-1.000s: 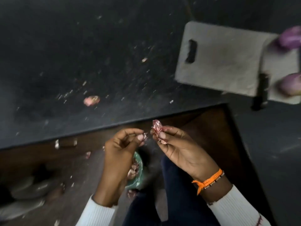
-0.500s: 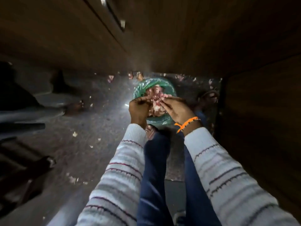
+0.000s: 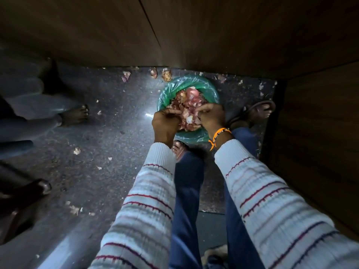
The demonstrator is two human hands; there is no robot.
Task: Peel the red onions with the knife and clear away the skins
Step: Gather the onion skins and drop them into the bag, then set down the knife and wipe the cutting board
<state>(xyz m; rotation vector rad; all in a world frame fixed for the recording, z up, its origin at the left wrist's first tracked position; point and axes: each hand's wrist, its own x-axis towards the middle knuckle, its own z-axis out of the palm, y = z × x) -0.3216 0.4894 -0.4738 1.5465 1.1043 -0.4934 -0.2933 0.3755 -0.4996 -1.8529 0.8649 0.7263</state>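
Bin (image 3: 208, 90): round, lined with thin, crinkled, glossy green plastic; it sits at 12 o'clock from your feet, close against the wooden cabinet (image 3: 213, 32).
Skins (image 3: 187, 100): a loose heap of papery, curled flakes, pink to reddish-brown with one pale whitish piece near your right thumb; they fill the bin's middle.
Left hand (image 3: 165, 123): at 9 o'clock of the heap, over the bin's near rim, fingers curled in toward the skins and touching them; whether they pinch any flake you cannot tell from here.
Right hand (image 3: 211, 117): at 3 o'clock of the heap, fingers bent and closed on a clump of skins at the pile's edge.
Heap and hands: the skins lie between your two hands and just beyond them, toward 12 o'clock.
Band (image 3: 219, 133): orange thread with small beads, round your right wrist.
Sleeves (image 3: 272, 206): ribbed knit, off-white with thin red and dark stripes.
Floor (image 3: 108, 144): dark, speckled, polished stone with a bright glare spot at 9 o'clock of the bin.
Scraps (image 3: 166, 74): dry flakes scattered on the floor, thickest at 11 o'clock of the bin along the cabinet foot, more at 8 o'clock.
Sandal (image 3: 258, 111): dark straps, at 3 o'clock of the bin.
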